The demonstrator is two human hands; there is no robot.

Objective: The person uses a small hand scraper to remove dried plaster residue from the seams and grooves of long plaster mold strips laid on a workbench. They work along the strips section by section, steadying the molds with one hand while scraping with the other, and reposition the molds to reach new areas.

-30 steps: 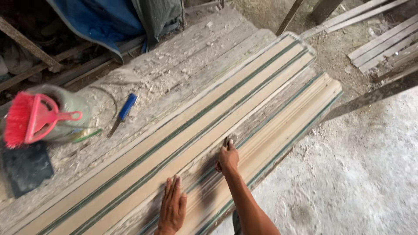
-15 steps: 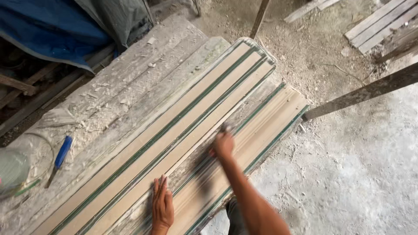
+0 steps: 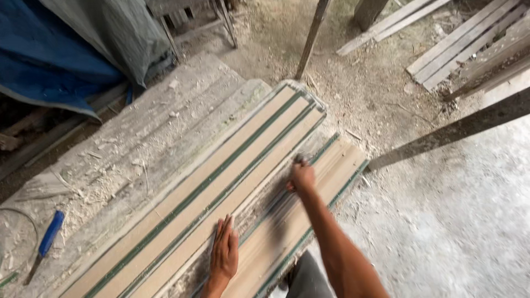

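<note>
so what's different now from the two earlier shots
The right hand has slid further along the moulded wooden strips, toward their far end, pressing something small that is mostly hidden under it. The view has shifted too, so the pink brush and dark cloth are out of frame. The left hand stays flat on the strips, and the blue-handled tool lies where it was on the dusty bench.
</note>
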